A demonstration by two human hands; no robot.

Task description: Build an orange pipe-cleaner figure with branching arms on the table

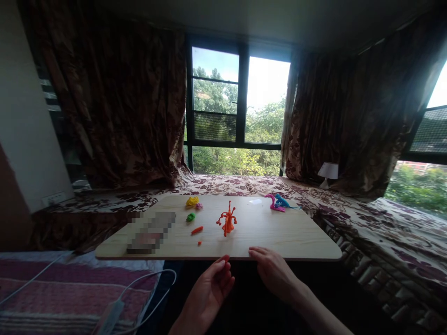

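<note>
My left hand [213, 284] is in front of the table's near edge, thumb and forefinger pinched together. Whatever may be between those fingertips is too small to make out. To its right, my right hand [270, 267] lies palm down with its fingers stretched onto the table edge, holding nothing visible. Beyond both hands stands an orange modelling-clay figure [228, 224] with thin branching arms tipped by little balls. Left of it lie an orange clay roll [197, 230] and a tiny orange clay bit [199, 243].
The pale wooden table [279, 237] also carries green clay [190, 217], yellow clay [192, 201], pink clay [199, 206], a magenta clay figure [275, 204], a blue clay figure [282, 202] and a pixelated dark object [152, 232]. A white cable [153, 273] hangs at left.
</note>
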